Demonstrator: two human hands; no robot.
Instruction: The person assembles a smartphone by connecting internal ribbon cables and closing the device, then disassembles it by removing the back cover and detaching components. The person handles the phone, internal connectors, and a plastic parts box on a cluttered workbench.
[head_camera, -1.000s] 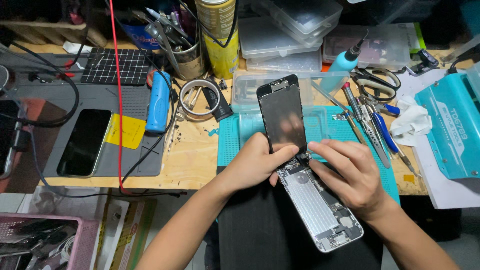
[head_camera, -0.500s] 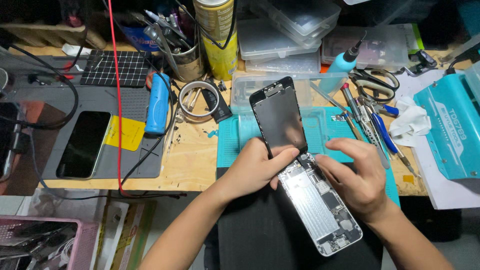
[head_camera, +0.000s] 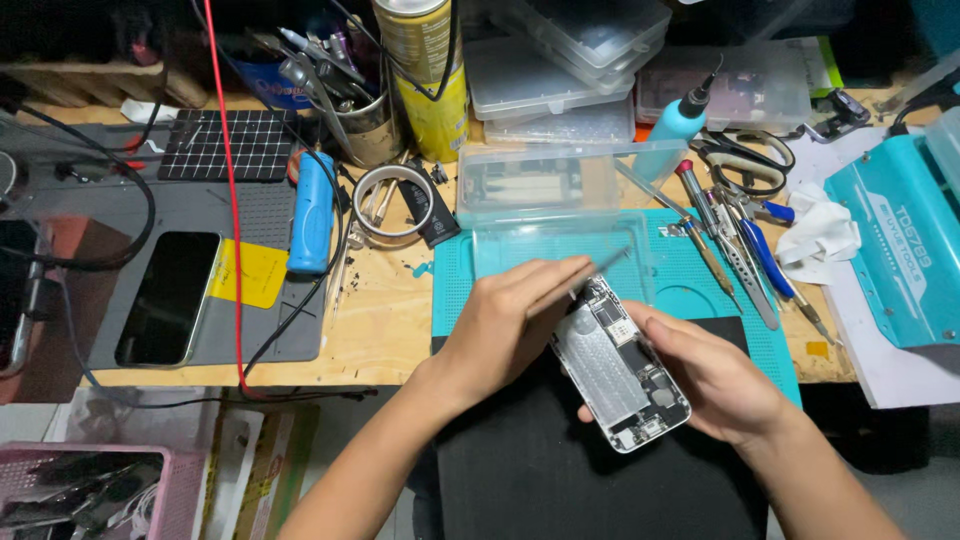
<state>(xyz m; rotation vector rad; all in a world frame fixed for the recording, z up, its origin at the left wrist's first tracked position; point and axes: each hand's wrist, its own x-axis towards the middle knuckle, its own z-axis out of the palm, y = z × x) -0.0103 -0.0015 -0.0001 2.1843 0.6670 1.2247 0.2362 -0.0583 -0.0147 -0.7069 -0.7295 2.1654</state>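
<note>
We've got the bench (head_camera: 390, 330) crowded with tools and clear boxes. The phone body (head_camera: 620, 375) sits open over the black mat (head_camera: 560, 470), insides exposed, screen panel (head_camera: 600, 270) folded down almost edge-on, so we judge opening done, inner work left. Right hand (head_camera: 725, 385) closed around the body's lower edge. Left hand (head_camera: 515, 325) pinches the panel's edge. Can't tell whether a cable joins them; connectors too small.

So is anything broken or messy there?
The phone in the hands is open: no screen on it, its insides showing. Left hand pokes a thin tool into its top end; right hand steadies it. Dark crumbs are scattered on the wooden bench.
</note>
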